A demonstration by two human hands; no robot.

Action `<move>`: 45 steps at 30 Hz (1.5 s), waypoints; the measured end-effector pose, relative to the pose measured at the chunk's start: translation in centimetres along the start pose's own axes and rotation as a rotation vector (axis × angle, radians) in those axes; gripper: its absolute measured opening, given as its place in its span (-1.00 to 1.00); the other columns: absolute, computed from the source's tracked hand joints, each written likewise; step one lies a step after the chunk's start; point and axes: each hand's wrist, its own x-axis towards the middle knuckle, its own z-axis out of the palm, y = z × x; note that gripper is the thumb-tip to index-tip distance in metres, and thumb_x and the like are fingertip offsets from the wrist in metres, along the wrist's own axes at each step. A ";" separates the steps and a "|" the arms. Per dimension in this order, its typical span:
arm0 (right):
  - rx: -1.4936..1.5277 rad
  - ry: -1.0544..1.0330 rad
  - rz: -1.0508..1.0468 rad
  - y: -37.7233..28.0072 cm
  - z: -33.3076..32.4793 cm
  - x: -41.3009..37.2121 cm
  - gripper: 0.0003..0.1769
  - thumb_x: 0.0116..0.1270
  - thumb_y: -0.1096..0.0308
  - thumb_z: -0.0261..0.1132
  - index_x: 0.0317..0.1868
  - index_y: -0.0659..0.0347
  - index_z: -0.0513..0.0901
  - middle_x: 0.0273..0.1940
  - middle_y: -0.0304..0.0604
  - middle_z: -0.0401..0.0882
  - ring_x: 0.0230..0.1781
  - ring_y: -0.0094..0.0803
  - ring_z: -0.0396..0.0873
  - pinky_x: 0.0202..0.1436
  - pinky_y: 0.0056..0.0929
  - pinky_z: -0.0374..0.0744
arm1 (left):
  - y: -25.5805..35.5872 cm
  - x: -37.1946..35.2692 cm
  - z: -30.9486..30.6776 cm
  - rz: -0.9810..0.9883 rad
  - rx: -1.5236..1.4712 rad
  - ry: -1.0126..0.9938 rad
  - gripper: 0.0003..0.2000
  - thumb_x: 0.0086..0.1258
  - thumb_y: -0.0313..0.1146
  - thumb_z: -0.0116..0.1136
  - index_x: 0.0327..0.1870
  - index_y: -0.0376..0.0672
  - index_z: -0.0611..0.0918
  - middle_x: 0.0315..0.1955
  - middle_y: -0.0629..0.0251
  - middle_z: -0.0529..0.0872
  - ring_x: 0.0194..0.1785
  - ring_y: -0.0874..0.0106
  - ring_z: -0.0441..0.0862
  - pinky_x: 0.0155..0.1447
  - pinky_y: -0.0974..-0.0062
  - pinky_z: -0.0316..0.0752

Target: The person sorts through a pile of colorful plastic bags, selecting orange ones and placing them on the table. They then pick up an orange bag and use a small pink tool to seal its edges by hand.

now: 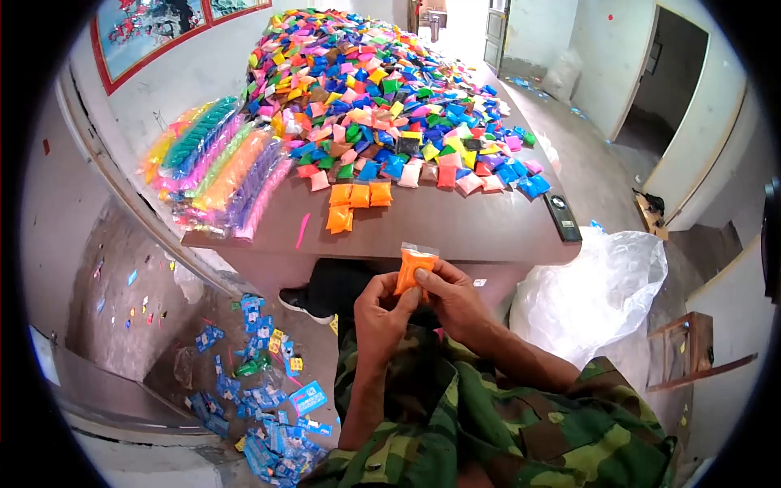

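Beyond the grip spreads the brown tabletop [455, 228], bearing a broad heap of small coloured packets [366, 98], piled high at the far side and thinning toward the hands. Right of the grip and lower, a big clear plastic bag [586, 289] sits crumpled on the floor; whether it holds anything cannot be told. Left of and beyond the grip, long clear sleeves [215, 167] lie side by side, packed with rows of coloured pieces, probably laid lengthwise to keep each colour together. Below and left, blue printed packaging [272, 439] litters the floor. A dark handheld device [561, 218] lies at the table's right edge. Nearer the grip, just beyond and left, orange sachets [359, 195] sit close together, apart from the mixed heap, seemingly grouped by colour.

The left hand [379, 313] and right hand [457, 299] meet, both clamped on one orange packet [412, 271] held up just off the table's near edge. The thumbs press its face, likely to steady or flatten the soft-looking filling, leaving the clear top strip [421, 249] uncovered.
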 end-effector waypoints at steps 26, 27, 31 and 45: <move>-0.003 -0.047 -0.080 -0.9 -0.8 -0.9 -0.64 0.54 0.30 0.43 0.24 0.23 0.69 -0.08 -0.32 0.71 -0.28 -0.68 0.55 -0.24 -0.66 0.51 | 2.1 -0.6 0.2 0.088 0.025 -0.064 -0.79 0.54 -0.41 0.34 0.04 -0.35 0.72 -0.21 0.30 0.81 -0.17 0.60 0.72 -0.01 0.60 0.62; -0.017 -0.061 -0.082 -0.9 -1.1 -0.9 -0.64 0.54 0.30 0.44 0.24 0.24 0.69 -0.09 -0.32 0.71 -0.27 -0.67 0.56 -0.23 -0.66 0.52 | 1.9 -0.5 0.2 0.098 0.046 -0.059 -0.79 0.54 -0.40 0.34 0.04 -0.35 0.73 -0.21 0.29 0.82 -0.17 0.60 0.72 -0.02 0.59 0.62; -0.160 -0.054 -0.111 -1.2 -1.3 -1.3 -0.64 0.53 0.31 0.45 0.23 0.25 0.70 -0.11 -0.32 0.72 -0.25 -0.66 0.59 -0.20 -0.66 0.55 | 0.9 -0.1 0.1 0.131 0.165 -0.056 -0.81 0.54 -0.39 0.35 0.01 -0.33 0.75 -0.21 0.27 0.82 -0.18 0.58 0.72 -0.04 0.58 0.62; -0.147 -0.087 -0.160 -2.1 -3.5 -1.3 -0.61 0.48 0.29 0.50 0.21 0.27 0.70 -0.08 -0.32 0.74 -0.16 -0.64 0.63 -0.10 -0.60 0.60 | 1.8 -0.3 2.2 0.090 0.293 -0.090 -0.77 0.49 -0.35 0.44 0.00 -0.30 0.74 -0.21 0.26 0.82 -0.17 0.52 0.74 -0.03 0.57 0.64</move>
